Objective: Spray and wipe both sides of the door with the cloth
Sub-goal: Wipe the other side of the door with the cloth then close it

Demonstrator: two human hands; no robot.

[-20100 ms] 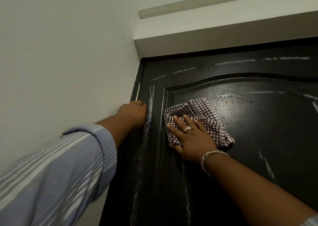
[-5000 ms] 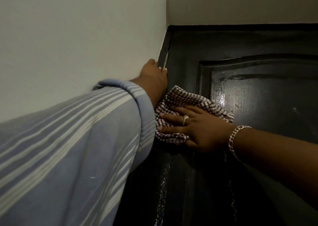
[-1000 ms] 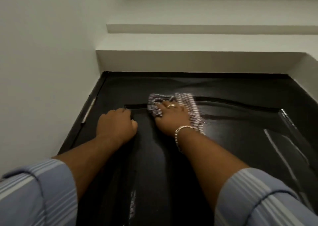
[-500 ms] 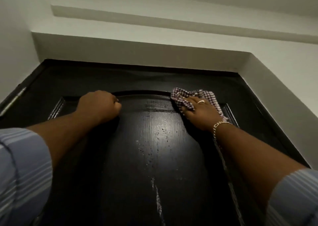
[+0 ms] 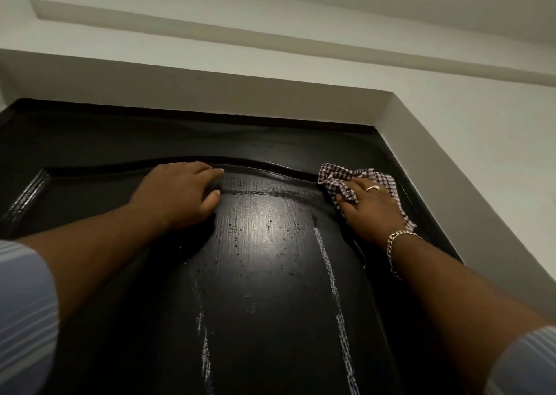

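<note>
The door (image 5: 264,274) under my hands is dark wood with a visible grain, coated glossy black; light glares off the raised panel, where droplets and two pale wet streaks run toward 6 o'clock. At 3 o'clock, the cloth (image 5: 334,181) beneath my right hand (image 5: 368,211) is soft woven fabric in a small maroon-and-white check, crumpled and matt. On that hand the ring (image 5: 373,188) and the chain bracelet (image 5: 397,241) look like shiny metal. The wall (image 5: 270,72) toward 12 o'clock is smooth, matt pale paint. My sleeve (image 5: 24,319) at 8 o'clock is striped cloth.
</note>
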